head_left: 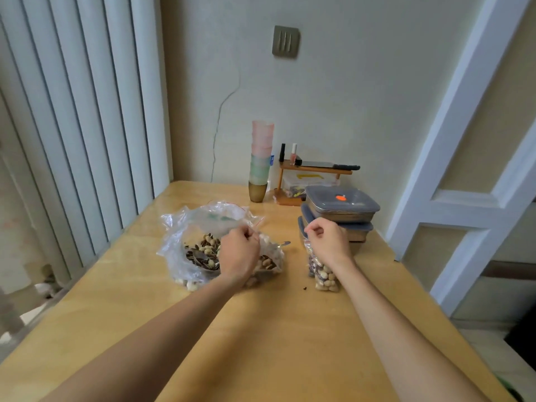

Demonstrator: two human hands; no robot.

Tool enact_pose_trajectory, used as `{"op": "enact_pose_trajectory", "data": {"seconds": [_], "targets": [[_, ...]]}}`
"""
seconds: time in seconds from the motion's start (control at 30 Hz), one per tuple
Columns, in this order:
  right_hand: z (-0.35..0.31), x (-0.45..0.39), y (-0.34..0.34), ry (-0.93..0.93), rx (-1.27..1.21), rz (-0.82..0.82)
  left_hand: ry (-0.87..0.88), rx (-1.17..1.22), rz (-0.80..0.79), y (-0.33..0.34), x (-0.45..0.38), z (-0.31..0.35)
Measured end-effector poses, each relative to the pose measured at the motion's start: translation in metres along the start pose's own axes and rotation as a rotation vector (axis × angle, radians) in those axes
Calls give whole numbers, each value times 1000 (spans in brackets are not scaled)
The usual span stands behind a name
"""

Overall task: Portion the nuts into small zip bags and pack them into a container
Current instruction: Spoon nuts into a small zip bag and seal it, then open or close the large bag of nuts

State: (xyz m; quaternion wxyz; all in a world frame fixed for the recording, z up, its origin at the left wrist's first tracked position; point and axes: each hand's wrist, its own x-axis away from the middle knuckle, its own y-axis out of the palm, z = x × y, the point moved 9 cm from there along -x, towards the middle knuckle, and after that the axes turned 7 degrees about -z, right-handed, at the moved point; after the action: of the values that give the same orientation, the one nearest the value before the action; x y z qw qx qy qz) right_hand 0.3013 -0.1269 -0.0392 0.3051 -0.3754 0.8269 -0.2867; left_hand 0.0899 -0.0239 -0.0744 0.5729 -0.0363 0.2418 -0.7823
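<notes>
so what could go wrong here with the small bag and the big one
1. The small bag stands upright on the table, held only at its top by the right hand; if the hand lets go, it may tip and, if unsealed, spill nuts.
2. The big bag lies open under the left hand; tugging it could scatter nuts.

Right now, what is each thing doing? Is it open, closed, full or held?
Big plastic bag: open, with nuts inside.
Small zip bag: full of nuts, upright, top held.
Right hand: pinches the small bag's top.
Left hand: fingers curled at the big bag's edge.
Containers: stacked, lids on.
Cups: stacked upright.
Spoon: lying by the big bag.
</notes>
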Motion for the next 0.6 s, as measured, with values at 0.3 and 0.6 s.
{"op": "enact_pose_trajectory", "data": {"seconds": [0.3, 0.6], "targets": [[-51, -13, 114, -44, 153, -427, -116, -318, -18, -64, -19, -56], [-63, -18, 156, -125, 557, -560, -105, -441, -226, -55, -40, -57]]}}
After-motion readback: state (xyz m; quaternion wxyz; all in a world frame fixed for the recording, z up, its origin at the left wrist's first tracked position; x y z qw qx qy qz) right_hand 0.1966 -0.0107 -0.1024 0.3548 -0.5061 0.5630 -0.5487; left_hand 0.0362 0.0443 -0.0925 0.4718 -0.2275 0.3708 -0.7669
